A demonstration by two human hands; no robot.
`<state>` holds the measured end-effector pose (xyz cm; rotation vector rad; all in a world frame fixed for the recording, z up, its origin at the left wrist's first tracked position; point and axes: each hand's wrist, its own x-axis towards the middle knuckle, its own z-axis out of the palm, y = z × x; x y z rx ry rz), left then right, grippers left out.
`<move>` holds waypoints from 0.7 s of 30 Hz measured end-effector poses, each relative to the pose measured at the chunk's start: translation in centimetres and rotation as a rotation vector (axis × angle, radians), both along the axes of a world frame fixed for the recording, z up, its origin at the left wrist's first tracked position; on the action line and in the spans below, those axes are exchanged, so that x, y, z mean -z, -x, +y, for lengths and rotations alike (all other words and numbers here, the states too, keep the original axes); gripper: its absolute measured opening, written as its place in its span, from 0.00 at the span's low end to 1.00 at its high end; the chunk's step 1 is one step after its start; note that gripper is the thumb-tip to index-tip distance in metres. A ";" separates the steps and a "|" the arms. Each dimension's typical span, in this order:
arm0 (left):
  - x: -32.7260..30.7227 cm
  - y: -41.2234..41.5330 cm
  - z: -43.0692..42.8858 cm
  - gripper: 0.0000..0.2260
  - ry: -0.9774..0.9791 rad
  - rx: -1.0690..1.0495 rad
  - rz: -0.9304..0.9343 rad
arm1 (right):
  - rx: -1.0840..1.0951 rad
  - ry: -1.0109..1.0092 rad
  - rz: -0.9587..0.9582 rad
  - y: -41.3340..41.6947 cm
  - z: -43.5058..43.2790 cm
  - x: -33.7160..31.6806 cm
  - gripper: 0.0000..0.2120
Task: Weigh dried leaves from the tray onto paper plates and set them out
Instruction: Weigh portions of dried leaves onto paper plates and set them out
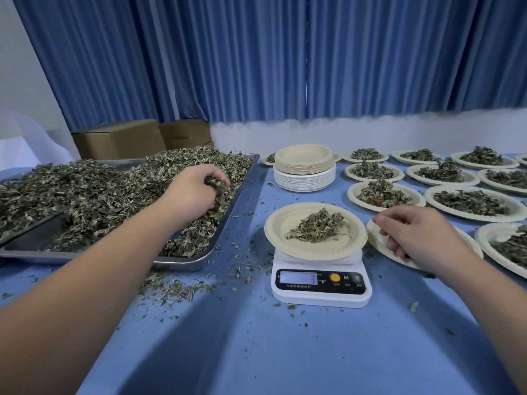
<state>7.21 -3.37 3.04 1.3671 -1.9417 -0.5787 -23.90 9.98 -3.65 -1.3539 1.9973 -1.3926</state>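
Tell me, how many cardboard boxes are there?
2. One cardboard box stands behind the tray; the second box sits just right of it. Others may be hidden behind them.

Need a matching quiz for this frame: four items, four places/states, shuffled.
1 left hand
2 right hand
3 plate on the scale
4 plate stack

A empty, behind the scale
B over the neighbouring plate, right of the scale
C grips leaves in the tray
D bears a small leaf heap

Pairs: 1-C, 2-B, 3-D, 4-A
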 end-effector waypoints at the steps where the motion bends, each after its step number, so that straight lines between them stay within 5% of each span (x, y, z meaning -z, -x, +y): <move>1: -0.1 1.0 0.4 0.16 -0.008 0.030 0.030 | 0.001 0.003 -0.005 0.0 0.0 0.0 0.08; 8: -0.5 7.9 2.4 0.14 -0.061 0.233 0.120 | -0.001 0.025 0.012 -0.3 0.2 -0.1 0.08; 14: -0.3 10.7 3.2 0.15 -0.137 0.365 -0.116 | -0.004 0.029 0.019 -0.1 0.0 -0.1 0.08; 21: 0.1 9.3 2.5 0.13 -0.096 0.349 -0.065 | -0.002 0.046 0.030 0.1 0.0 0.0 0.08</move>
